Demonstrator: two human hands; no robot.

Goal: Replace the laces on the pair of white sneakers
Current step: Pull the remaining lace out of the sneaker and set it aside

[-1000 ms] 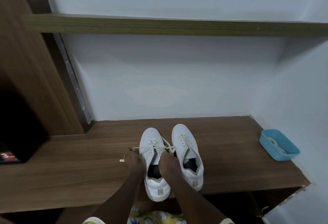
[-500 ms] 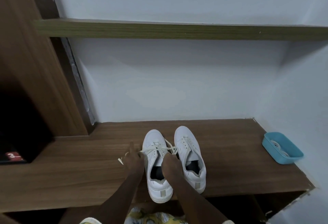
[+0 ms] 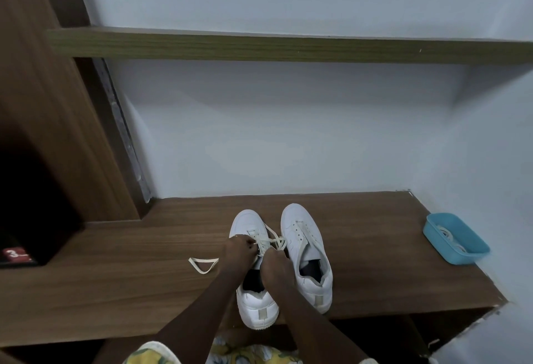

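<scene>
Pale wall [image 3: 288, 133] behind, w/ a wood shelf [image 3: 288, 46] across it up high. Dark cabinet [image 3: 43, 133] at far left. Wood bench [image 3: 115, 285] runs the full width below, shoes approx centre.

L shoe [image 3: 247, 223] sits toe to the wall, heel over the bench's front edge. It's laced at the lower eyelets only. R shoe [image 3: 302, 236] is just beside it on the right, also toe to wall, its eyelets bare.

Blue tray [image 3: 437, 244] is well apart at the right end of the bench, against the side wall, w/ coiled laces [image 3: 450, 236] inside.

L hand [image 3: 239, 251] is over the L shoe's left side at the eyelets, fingers curled, pinching the lace [image 3: 274, 241]. R hand [image 3: 275, 262] is just beside it, over the tongue between the 2 shoes, fingers bent down & closed on the same lace. Its fingertips are mostly hidden behind the back of the hand.

Lace crosses just ahead of both hands, toward the toe. One loose end loops out from under the L hand and lies flat on the bench to the left.
</scene>
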